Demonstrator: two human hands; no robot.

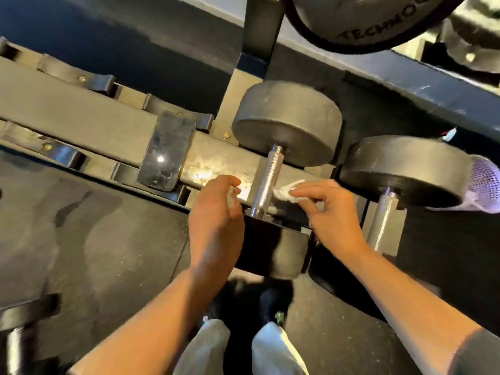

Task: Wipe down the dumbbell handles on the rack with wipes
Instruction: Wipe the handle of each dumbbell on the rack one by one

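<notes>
Your right grip (328, 209) pinches a white wipe (286, 191) against the right side of the dumbbell handle (266, 180); your left grip (216, 209), left of that handle, curls round a crumpled wipe (232, 197). Farther left of the handle, a phone (165, 150) lies on the rack (81, 117).

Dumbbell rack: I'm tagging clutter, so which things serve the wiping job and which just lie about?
Job: left hand holding wipe; right hand pinching second wipe; knurled handle; next handle.
Lying about: phone; purple mesh item.
</notes>
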